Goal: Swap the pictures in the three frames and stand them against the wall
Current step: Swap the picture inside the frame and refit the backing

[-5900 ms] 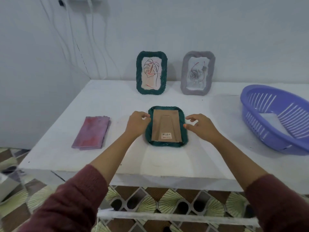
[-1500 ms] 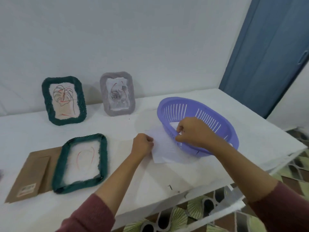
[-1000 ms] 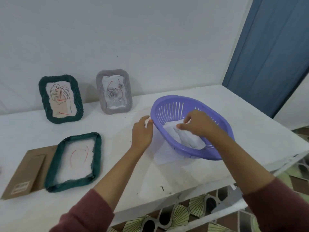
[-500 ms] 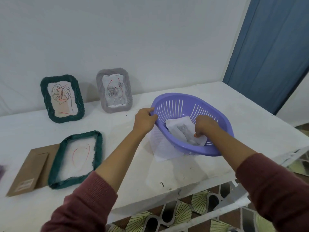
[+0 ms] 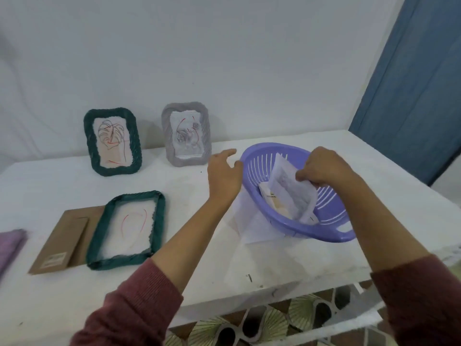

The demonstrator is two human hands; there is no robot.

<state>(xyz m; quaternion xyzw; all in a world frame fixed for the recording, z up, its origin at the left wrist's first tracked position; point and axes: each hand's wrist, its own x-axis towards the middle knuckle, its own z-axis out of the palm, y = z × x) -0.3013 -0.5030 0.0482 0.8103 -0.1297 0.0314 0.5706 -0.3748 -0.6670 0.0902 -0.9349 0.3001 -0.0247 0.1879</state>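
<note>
— Right hand (image 5: 321, 168)?
— Over the purple basket (image 5: 331, 231) near the right edge of the surface (image 5: 389, 203). Fingers (image 5: 303, 176) pinched shut on the top edge of a white picture sheet (image 5: 290, 196), lifted upright inside the basket. Faint grey print on the sheet, too blurred to read. More paper (image 5: 274, 203) lying flat beneath, on the basket floor.

— And the left hand (image 5: 224, 176)?
— Spread open, holding nothing. Thumb side against the basket's left rim, possibly touching, hard to tell from this angle. Fingertips (image 5: 230, 152) pointing toward the back edge.

— Anything under the basket?
— A white sheet (image 5: 252, 228) flat on the surface, partly tucked beneath the basket's near left side. Basket tilted up on that side.

— Frames?
— Two upright at the back edge, leaning on the wall (image 5: 224, 58): a dark green frame (image 5: 112, 142) with a line drawing, and just to its right a grey frame (image 5: 186, 134) with another drawing. Third, a green frame (image 5: 129, 227), lying flat toward the front left, a faint red-line picture visible inside. Brown backing board (image 5: 62, 242) flat beside it, its right edge touching or tucked under the frame's left side.

— Left edge?
— Folded purple cloth (image 5: 10, 245), cut off by the view.
</note>
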